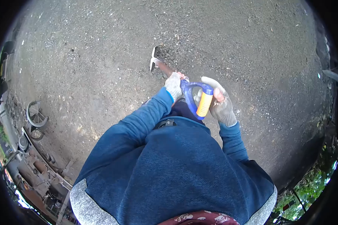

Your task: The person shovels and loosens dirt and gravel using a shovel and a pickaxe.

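A spade-like tool reaches from my body out to the ground, with a brown shaft (164,68) and a blue D-shaped handle with a yellow grip (204,105). My left hand (173,84), in a pale knit glove with bare fingertips showing, is wrapped round the shaft below the handle. The tool's worn whitish metal head (153,59) meets a dark patch of loosened soil (164,53). My right hand (222,107), gloved likewise, is beside the yellow grip. One finger stretches past the handle's top; the grip itself stays uncovered. Pale shapes, perhaps fingertips, show through the handle opening.
Gravelly ground (112,56) spreads around me. A small wheel (35,113) and cluttered metal equipment (37,168) stand at the left. Green plants (310,187) are at the lower right, and a grey object (332,76) lies at the right edge.
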Available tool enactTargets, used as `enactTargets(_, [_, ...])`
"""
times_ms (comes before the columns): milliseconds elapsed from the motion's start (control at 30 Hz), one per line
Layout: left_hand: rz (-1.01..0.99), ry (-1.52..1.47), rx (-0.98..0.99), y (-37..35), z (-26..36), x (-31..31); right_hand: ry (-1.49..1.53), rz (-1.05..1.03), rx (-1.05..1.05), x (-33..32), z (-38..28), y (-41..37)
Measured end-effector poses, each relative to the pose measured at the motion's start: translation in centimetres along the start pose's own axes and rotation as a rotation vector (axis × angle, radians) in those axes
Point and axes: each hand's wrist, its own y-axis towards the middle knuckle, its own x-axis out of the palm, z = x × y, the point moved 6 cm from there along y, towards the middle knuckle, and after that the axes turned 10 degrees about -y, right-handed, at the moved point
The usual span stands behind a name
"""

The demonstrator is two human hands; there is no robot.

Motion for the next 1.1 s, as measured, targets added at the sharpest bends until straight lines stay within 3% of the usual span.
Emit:
enactTargets(33, [-0.060, 0.014, -0.030, -4.2, 1.4, 1.3, 0.151, -0.045, -0.044, 1.6, 0.1, -0.3])
enactTargets(100, [-0.077, 0.151, -0.069, -13.3, 2.4, 3.6, -0.149, -0.007, -0.114, -0.1, 6.6, 1.7])
enactTargets(167, [-0.262, 0.152, 0.019, -18.3, 2.4, 2.6, 0.064, -0.063, 0.241, 1.9, 11.5, 2.7])
enactTargets(200, [-0.348, 0.157, 0.058, -19.6, 2.1, 2.8, 0.294, -0.328, 0.278, 3.5, 13.2, 4.1])
enactTargets(233, [-0.398, 0.085, -0.145, -20.0, 0.7, 3.1, 0.525, -0.592, 0.315, 4.1, 16.0, 5.6])
enactTargets(333, [-0.376, 0.192, -0.211, -28.0, 0.7, -0.8, 0.339, -0.357, 0.460, 6.2, 19.4, 4.1])
enactTargets(400, [-0.506, 0.264, -0.154, -31.7, 4.1, -5.3, 0.320, -0.122, 0.437, 6.3, 21.5, 7.4])
enactTargets(500, [-0.373, 0.132, 0.312, -39.6, 10.2, -12.8, 0.305, 0.043, 0.449, 4.5, 25.0, 9.4])
enactTargets(633, [-0.036, 0.094, 0.678, -38.6, 11.8, -21.8, 0.035, 0.284, 0.365, 1.3, 30.9, 11.6])
enactTargets(667, [0.078, 0.086, 0.708, -36.6, 11.8, -24.8, 0.008, 0.286, 0.378, 0.9, 33.2, 12.5])
enactTargets(733, [0.115, 0.029, 0.658, -33.5, 11.5, -29.8, -0.035, 0.305, 0.399, 0.3, 37.9, 13.1])
enactTargets(767, [0.153, -0.104, 0.608, -32.2, 10.6, -32.6, -0.033, 0.311, 0.568, 1.7, 39.2, 11.8])
enactTargets(800, [0.194, -0.240, 0.558, -31.2, 9.2, -35.4, -0.061, 0.301, 0.547, 1.9, 41.9, 11.4])
enactTargets(833, [0.366, -0.253, 0.590, -30.7, 7.6, -38.8, -0.091, 0.287, 0.527, 1.9, 45.1, 10.8])
enactTargets(900, [0.673, -0.325, 0.590, -32.0, 4.2, -44.5, -0.162, 0.200, 0.757, 2.3, 52.8, 8.1])
enactTargets(1100, [1.044, -0.461, 0.600, -40.7, -4.0, -55.7, -0.350, 0.078, 1.058, 7.4, 67.8, -5.8])
